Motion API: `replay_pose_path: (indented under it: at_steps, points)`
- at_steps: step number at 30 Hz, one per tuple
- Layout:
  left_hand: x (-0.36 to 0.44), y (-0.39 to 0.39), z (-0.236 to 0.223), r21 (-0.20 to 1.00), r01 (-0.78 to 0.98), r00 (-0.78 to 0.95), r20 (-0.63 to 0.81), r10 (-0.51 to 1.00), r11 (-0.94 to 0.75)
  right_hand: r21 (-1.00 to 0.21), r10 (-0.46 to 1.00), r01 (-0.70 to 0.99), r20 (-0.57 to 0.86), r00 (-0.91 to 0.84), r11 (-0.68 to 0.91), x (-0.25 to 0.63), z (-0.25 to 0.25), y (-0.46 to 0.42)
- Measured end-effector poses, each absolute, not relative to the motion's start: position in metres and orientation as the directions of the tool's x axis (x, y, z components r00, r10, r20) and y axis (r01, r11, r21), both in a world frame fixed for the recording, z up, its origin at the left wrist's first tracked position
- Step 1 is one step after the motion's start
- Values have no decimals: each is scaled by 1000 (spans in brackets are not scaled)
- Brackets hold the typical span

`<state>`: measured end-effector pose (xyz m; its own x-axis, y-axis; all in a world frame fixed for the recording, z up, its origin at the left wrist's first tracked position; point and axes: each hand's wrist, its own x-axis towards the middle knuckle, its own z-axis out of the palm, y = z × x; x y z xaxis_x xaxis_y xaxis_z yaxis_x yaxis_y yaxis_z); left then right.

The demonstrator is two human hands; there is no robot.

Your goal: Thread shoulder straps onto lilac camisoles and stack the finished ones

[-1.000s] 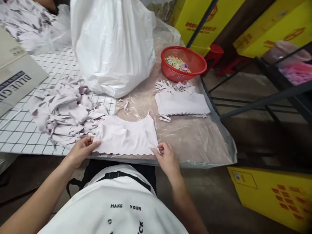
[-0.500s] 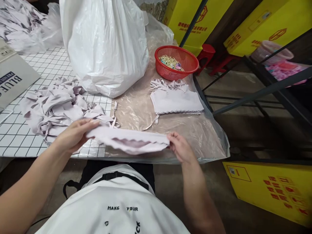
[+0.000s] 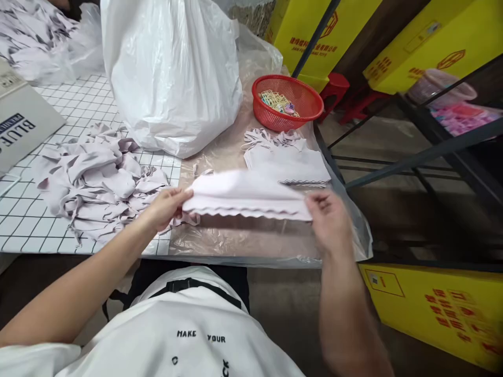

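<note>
A pale lilac camisole top [image 3: 247, 196] with a scalloped hem is stretched flat between my hands, slightly blurred, above the plastic-covered part of the table. My left hand [image 3: 167, 208] pinches its left end between thumb and fingers. At the opposite end, my right hand [image 3: 329, 220] grips the other corner. Behind the garment lies a neat stack of similar tops [image 3: 298, 163], partly hidden, with thin straps bunched at its far side. A loose heap of the same lilac garments [image 3: 98, 183] spreads over the grid cloth to the left of my left hand.
A bulging white plastic bag [image 3: 171, 78] stands behind the heap. Beyond the stack sits a red basket [image 3: 275, 118] holding small pale pieces. A carton [image 3: 27, 125] is at far left. Dark metal bars [image 3: 424, 152] and yellow boxes [image 3: 436, 314] are on the right.
Both hands have moved right and a little away from me with the camisole top. It has gone from sagging with its hem edges apart to stretched out flat.
</note>
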<state>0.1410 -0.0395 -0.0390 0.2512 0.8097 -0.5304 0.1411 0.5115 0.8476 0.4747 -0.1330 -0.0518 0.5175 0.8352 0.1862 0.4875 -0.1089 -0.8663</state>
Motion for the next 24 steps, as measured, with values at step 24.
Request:
replay_pose_path:
  at_steps: [24]
  points:
    - [92, -56, -127, 440, 735, 455, 245, 856, -516, -220, 956, 947, 124, 264, -233, 433, -138, -159]
